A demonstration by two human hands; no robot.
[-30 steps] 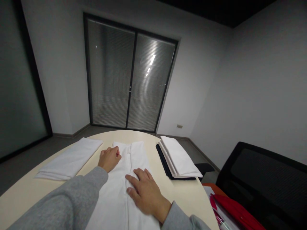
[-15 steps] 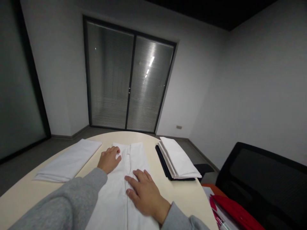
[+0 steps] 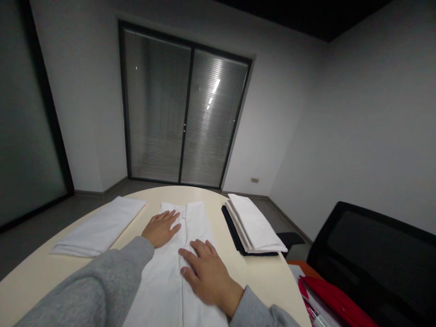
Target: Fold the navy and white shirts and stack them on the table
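A white garment point(image 3: 160, 281) lies lengthwise on the table in front of me, its two sides folded in so that their edges run close together down the middle. My left hand point(image 3: 161, 228) rests open on its left half near the far end, fingers stretched out. On the right half, nearer to me, my right hand point(image 3: 207, 270) lies with its fingers spread, the thumb and index finger close to the middle line. Neither hand grips anything. The garment's near end runs out of view at the bottom.
A folded white cloth point(image 3: 102, 225) lies on the left of the round cream table point(image 3: 269, 286). At the right edge is a stack of folded white cloths point(image 3: 255, 222) over a dark one point(image 3: 233, 231). Beyond stand a black mesh chair point(image 3: 371, 254) and a red item point(image 3: 335, 297).
My left hand has flattened and slid slightly to the right over the garment, its fingers now straighter. My right hand has stayed almost in place.
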